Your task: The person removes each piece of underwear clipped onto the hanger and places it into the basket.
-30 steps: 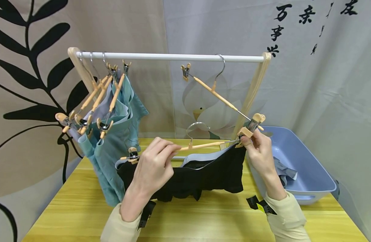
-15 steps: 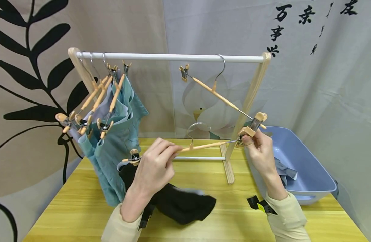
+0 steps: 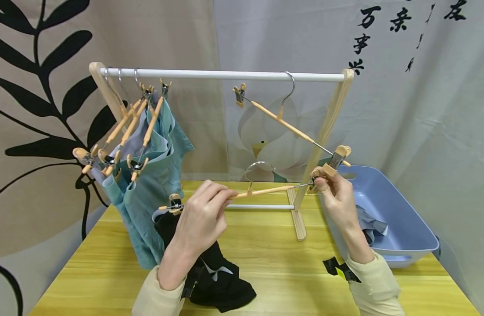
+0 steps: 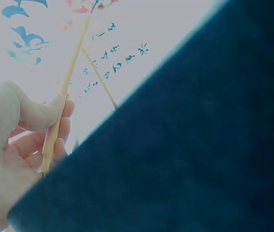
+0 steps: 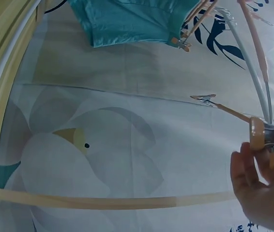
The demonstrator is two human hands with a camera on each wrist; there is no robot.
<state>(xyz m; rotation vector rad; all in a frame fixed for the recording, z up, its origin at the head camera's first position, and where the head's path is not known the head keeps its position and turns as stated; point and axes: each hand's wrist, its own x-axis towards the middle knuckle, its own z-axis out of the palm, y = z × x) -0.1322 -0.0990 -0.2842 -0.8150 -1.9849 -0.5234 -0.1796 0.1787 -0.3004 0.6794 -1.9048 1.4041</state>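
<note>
My left hand [image 3: 204,215] holds the wooden bar of a clip hanger [image 3: 265,191] above the table; the left wrist view shows thumb and fingers around the bar [image 4: 69,72]. A black garment with a pale grey inner side [image 3: 226,285] hangs from the hanger's left clip [image 3: 174,203] and droops to the table, partly behind my left wrist. Dark cloth [image 4: 200,145] fills much of the left wrist view. My right hand [image 3: 338,197] pinches the hanger's right clip [image 3: 313,181], where no cloth is seen. The clip's jaws are mostly hidden by the fingers.
A rack with a white rail [image 3: 226,75] stands behind. Teal clothes [image 3: 147,206] hang at its left on several hangers. A bare clip hanger [image 3: 285,123] hangs at right, its lower clip [image 3: 338,158] just above my right hand. A blue basin [image 3: 399,210] holds a grey-blue cloth [image 3: 370,224].
The black garment's right end has come away from the right clip, dropped and swung left onto the table. Both hands stay nearly in place on the hanger.
</note>
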